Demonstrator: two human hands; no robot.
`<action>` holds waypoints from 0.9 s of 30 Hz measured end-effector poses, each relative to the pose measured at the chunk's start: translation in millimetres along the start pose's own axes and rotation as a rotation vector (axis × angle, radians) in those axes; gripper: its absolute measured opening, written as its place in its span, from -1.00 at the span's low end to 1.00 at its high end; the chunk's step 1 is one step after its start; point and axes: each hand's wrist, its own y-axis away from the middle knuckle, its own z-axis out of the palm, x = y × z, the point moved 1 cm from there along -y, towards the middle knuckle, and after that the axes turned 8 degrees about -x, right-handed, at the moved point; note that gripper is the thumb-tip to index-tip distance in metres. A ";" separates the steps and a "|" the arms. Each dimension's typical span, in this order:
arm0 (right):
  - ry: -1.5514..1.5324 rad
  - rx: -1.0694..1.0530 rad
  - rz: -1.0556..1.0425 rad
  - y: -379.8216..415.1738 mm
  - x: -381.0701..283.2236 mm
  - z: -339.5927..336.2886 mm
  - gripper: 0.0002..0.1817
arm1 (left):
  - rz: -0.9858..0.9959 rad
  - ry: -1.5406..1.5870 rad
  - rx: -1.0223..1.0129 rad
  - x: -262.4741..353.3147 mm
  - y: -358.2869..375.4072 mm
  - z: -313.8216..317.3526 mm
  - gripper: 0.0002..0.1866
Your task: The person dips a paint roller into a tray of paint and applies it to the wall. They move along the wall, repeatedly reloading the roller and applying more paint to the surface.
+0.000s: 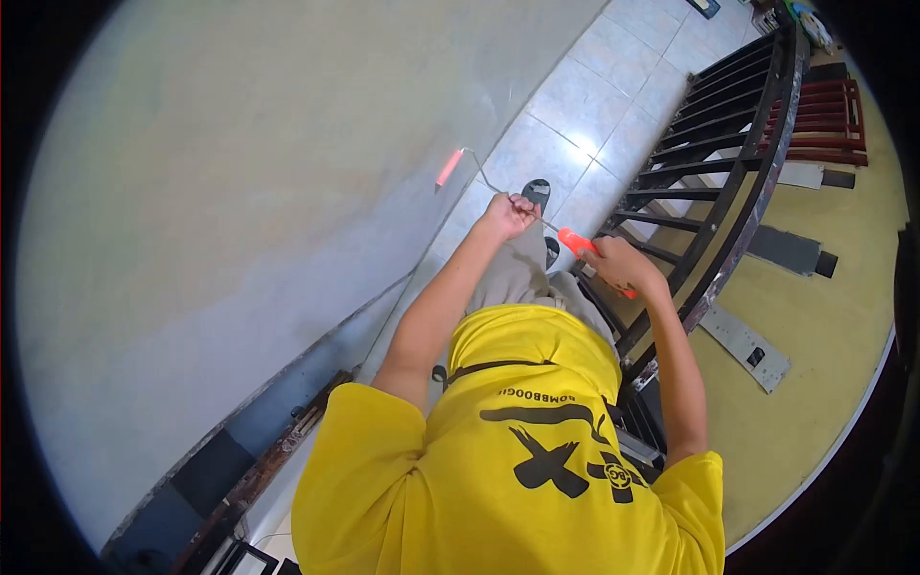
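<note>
A small paint roller with an orange-pink roller head [448, 168] and a bent wire frame reaches across in front of me. Its head lies against or close over the wall [268, 163]. My right hand [623, 266] is wrapped round the orange handle [575, 241], whose end shows below the palm. Further up, my left hand [513, 214] is closed round the thin metal shaft, between the handle and the roller head.
Right of me runs a dark railing [704, 196] with slats. Tiled floor [565, 105] stretches ahead, with my feet in dark slippers [537, 192] on it. A red slatted rack [815, 120] stands beyond the railing. Dark tiles [211, 470] line the wall's base at lower left.
</note>
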 end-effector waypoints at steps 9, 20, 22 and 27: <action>-0.058 -0.117 -0.032 24.1 9.9 -12.6 -0.43 | -0.034 -0.168 0.123 -19.3 57.1 40.5 -0.67; 0.118 0.212 0.049 120.3 -68.7 5.8 -0.60 | -0.088 -0.165 0.031 -35.0 151.8 103.9 -0.70; 0.120 0.216 0.071 114.3 -71.9 6.6 -0.61 | -0.081 -0.187 0.057 -31.0 147.5 103.2 -0.70; 0.083 0.207 0.031 62.5 -73.2 9.5 -0.60 | -0.161 -0.117 0.131 5.4 107.5 73.1 -0.70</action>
